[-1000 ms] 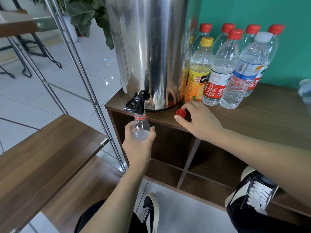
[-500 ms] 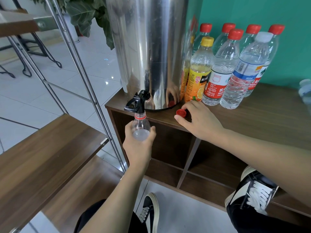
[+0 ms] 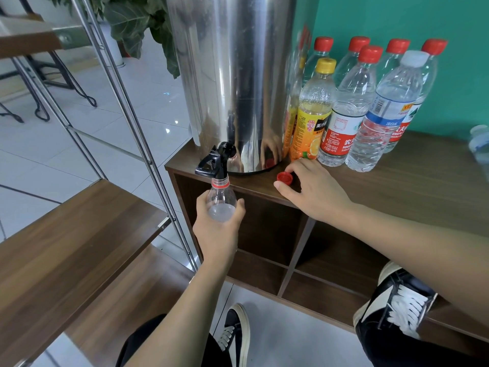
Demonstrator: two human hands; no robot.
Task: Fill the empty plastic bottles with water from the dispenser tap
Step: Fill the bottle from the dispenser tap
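Observation:
My left hand (image 3: 218, 229) grips a clear plastic bottle (image 3: 221, 200) with a red neck ring, held upright with its mouth right under the black tap (image 3: 215, 162) of the tall steel dispenser (image 3: 232, 75). Water stands up near the bottle's shoulder. My right hand (image 3: 315, 189) rests on the wooden cabinet top (image 3: 412, 186), its fingertips touching a loose red cap (image 3: 285, 178). Behind it stand several capped bottles (image 3: 352, 107) and a yellow-capped orange juice bottle (image 3: 312, 112).
A metal-framed wooden shelf (image 3: 66, 247) stands at the left, its post close to the bottle. Open cabinet cubbies lie below the tap. My shoes (image 3: 397, 300) rest on the lower shelf and floor. A potted plant (image 3: 140, 25) stands behind the dispenser.

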